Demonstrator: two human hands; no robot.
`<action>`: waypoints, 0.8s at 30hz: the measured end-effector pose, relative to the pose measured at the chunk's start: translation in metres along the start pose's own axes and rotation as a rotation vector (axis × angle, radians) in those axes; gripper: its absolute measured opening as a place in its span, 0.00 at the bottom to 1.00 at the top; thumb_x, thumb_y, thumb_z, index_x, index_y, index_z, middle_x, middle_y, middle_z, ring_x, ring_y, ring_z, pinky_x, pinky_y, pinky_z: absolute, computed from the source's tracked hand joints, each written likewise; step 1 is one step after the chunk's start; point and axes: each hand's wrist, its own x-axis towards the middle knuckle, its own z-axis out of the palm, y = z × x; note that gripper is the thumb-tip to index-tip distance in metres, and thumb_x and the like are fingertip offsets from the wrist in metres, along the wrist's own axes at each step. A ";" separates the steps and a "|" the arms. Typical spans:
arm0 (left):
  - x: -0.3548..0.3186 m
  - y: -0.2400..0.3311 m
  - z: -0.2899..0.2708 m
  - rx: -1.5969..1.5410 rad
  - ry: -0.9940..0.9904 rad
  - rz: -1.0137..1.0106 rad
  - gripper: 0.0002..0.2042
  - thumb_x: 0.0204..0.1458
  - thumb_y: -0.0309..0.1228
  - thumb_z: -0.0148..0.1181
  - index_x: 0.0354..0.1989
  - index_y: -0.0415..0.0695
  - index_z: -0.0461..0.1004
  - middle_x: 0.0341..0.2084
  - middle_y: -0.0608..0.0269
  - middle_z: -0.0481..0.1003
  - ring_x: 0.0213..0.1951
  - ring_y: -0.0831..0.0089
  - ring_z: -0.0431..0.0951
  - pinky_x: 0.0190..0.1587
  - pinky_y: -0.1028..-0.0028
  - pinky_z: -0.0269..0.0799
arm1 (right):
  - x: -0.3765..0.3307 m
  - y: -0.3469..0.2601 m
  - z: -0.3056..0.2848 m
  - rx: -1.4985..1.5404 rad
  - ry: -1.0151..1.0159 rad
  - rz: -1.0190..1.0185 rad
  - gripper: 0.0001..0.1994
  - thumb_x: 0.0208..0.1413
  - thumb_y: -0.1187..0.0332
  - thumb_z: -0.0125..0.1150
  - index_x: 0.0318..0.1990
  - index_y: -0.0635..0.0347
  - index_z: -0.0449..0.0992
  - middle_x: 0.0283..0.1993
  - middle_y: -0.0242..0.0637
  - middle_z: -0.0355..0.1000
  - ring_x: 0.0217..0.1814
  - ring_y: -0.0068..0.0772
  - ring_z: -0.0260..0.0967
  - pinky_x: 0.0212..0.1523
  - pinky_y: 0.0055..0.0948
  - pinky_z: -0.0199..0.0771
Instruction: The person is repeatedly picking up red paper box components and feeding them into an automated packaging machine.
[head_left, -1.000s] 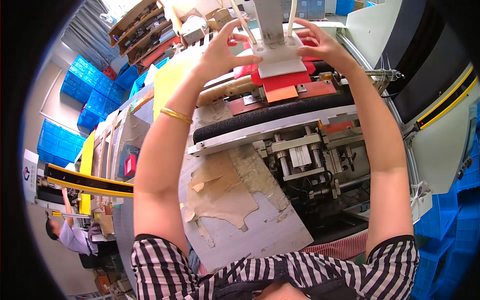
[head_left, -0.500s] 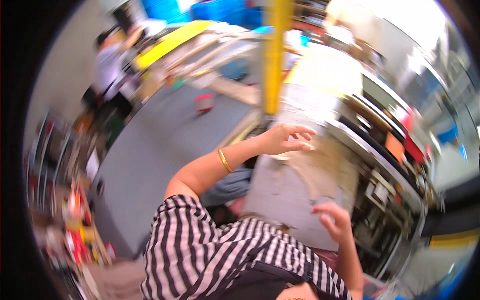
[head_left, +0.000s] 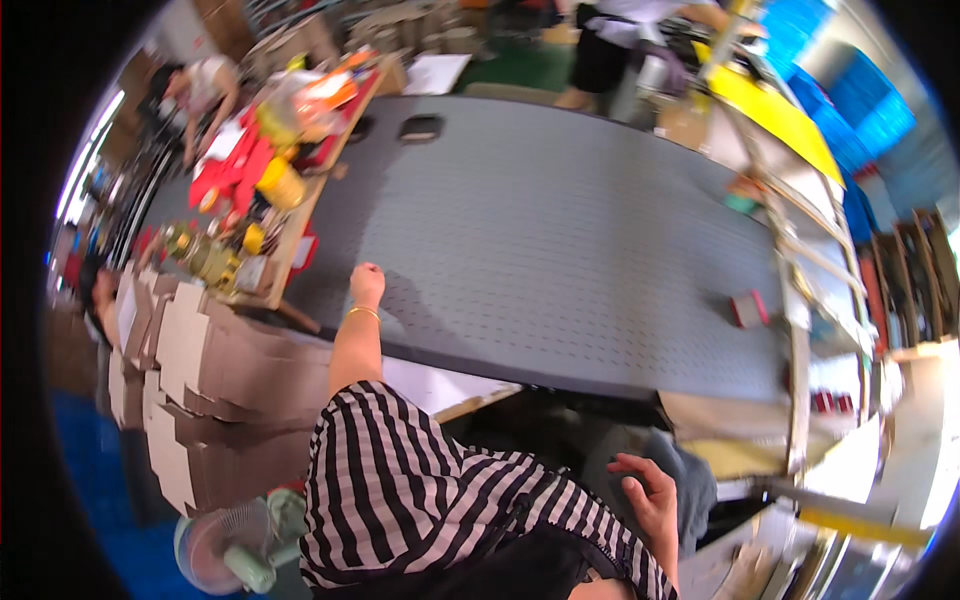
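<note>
Fingers (head_left: 367,272) curled on grey perforated table (head_left: 560,230)

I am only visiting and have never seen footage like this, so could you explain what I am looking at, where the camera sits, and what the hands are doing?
No machine is grasping anything here: a person in a striped shirt wears a wide fisheye camera on the head, looking down, which is why straight edges bend. The left hand, with a gold bangle at the wrist, rests closed on the edge of a large grey perforated table. The right hand hangs low by the body, fingers loosely curled, holding nothing. On the table lie a small dark item at the far side and a small red one near the right edge. Stacks of flat cardboard stand to the left, with a fan below. Other people work in the background.
</note>
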 end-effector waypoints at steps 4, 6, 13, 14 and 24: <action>0.045 -0.076 -0.087 0.331 0.170 -0.202 0.15 0.51 0.32 0.59 0.48 0.47 0.74 0.47 0.49 0.75 0.51 0.55 0.74 0.54 0.61 0.70 | 0.098 -0.036 0.039 -0.138 -0.237 0.057 0.20 0.55 0.58 0.62 0.50 0.63 0.76 0.44 0.41 0.78 0.48 0.41 0.74 0.52 0.35 0.70; 0.070 -0.058 -0.104 0.376 0.057 -0.366 0.22 0.52 0.31 0.58 0.57 0.50 0.68 0.59 0.48 0.66 0.61 0.56 0.65 0.61 0.58 0.63 | 0.129 -0.040 0.056 -0.170 -0.284 0.043 0.19 0.55 0.61 0.62 0.50 0.63 0.75 0.44 0.41 0.78 0.49 0.42 0.74 0.52 0.35 0.70; 0.120 -0.102 -0.105 0.478 0.293 -0.183 0.18 0.54 0.29 0.53 0.55 0.41 0.71 0.53 0.44 0.71 0.56 0.54 0.70 0.57 0.57 0.66 | 0.175 -0.030 0.081 -0.226 -0.464 0.059 0.20 0.52 0.67 0.64 0.52 0.62 0.74 0.45 0.40 0.77 0.51 0.41 0.72 0.53 0.36 0.71; 0.121 -0.121 -0.103 0.404 0.267 -0.216 0.18 0.54 0.29 0.53 0.54 0.40 0.71 0.52 0.43 0.72 0.55 0.54 0.71 0.56 0.57 0.67 | 0.177 -0.026 0.083 -0.225 -0.391 0.071 0.20 0.52 0.67 0.64 0.52 0.62 0.74 0.45 0.40 0.77 0.51 0.41 0.72 0.53 0.36 0.71; 0.066 0.029 -0.037 0.023 -0.168 0.414 0.09 0.50 0.34 0.62 0.35 0.41 0.81 0.27 0.48 0.79 0.29 0.65 0.80 0.33 0.66 0.74 | 0.095 -0.012 0.049 -0.291 -0.354 -0.048 0.20 0.57 0.59 0.61 0.53 0.61 0.74 0.49 0.43 0.76 0.52 0.43 0.71 0.53 0.37 0.72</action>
